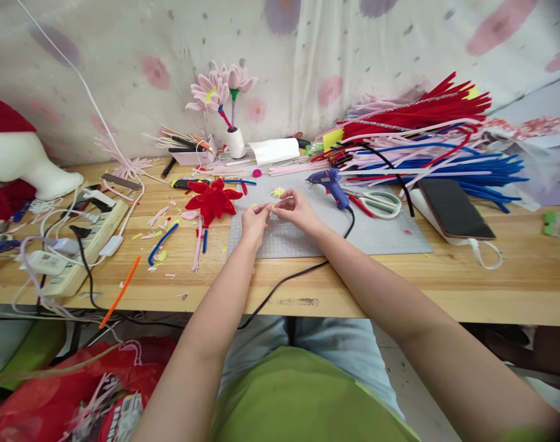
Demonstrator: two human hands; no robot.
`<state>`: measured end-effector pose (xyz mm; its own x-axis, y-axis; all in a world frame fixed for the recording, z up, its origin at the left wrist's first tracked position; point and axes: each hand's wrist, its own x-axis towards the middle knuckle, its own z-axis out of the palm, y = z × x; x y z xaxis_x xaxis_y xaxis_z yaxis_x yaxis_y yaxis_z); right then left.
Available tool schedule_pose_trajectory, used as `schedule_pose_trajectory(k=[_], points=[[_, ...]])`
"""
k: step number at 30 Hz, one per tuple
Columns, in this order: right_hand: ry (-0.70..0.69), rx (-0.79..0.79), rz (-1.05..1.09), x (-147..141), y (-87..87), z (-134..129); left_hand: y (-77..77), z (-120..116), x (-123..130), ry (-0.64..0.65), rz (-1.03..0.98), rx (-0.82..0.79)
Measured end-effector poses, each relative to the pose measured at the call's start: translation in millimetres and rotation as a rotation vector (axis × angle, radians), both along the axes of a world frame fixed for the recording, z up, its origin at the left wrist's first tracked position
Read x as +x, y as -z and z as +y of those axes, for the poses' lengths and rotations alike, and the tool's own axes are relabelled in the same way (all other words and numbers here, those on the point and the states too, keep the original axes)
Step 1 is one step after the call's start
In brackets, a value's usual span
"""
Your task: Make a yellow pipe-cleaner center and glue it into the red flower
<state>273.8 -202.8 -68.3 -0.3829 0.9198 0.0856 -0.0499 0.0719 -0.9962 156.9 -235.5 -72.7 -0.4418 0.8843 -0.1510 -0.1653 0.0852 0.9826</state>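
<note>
1. Two bare hands meet over a gray cutting mat [376,240] on a wooden table [445,291], the left hand [254,224] and right hand [300,215] fingertip to fingertip.

2. Thumb and fingers of each are drawn nearly closed, apparently pinching a small yellowish piece [273,207]; the fingers hide most of it, and its shape and the firmness of the hold cannot be told.

3. Just beyond them, a yellow tuft [276,192] sits on the mat. Its fringed form looks made up, while the held piece appears to be in hand-shaping, its progress unclear.

4. Already formed are a red fuzzy flower [212,201], lying off the mat's left side, and pink flowers [210,92] upright in a white vase [235,143]. Red stems [418,116] and blue stems [477,172] lie loose in a heap, seemingly unused.

5. A blue glue gun [331,184] and scissors [381,204] bound the right side, near enough to limit a wide sweep. Gridded surface shows between the forearms, offering room to draw back toward the mat's front edge.

6. A black cord [282,283] crosses the table's front edge and appears to pass beneath the right forearm [376,276], where it could snag. An orange stem [120,291] overhangs that edge at left.
</note>
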Motion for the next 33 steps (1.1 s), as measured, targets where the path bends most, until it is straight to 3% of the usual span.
schedule_pose_trajectory(k=[11, 22, 33], points=[[0.044, -0.039, 0.11, -2, 7.9, 6, -1.5, 1, 2, -0.028, -0.048, 0.016], [-0.084, 0.022, 0.093, -3, 3.6, -1, -9.6, -1, 1, -0.035, -0.227, 0.026], [0.115, 0.158, 0.016, -6, 4.3, -1, -11.0, -4, 3, 0.012, -0.208, 0.024]])
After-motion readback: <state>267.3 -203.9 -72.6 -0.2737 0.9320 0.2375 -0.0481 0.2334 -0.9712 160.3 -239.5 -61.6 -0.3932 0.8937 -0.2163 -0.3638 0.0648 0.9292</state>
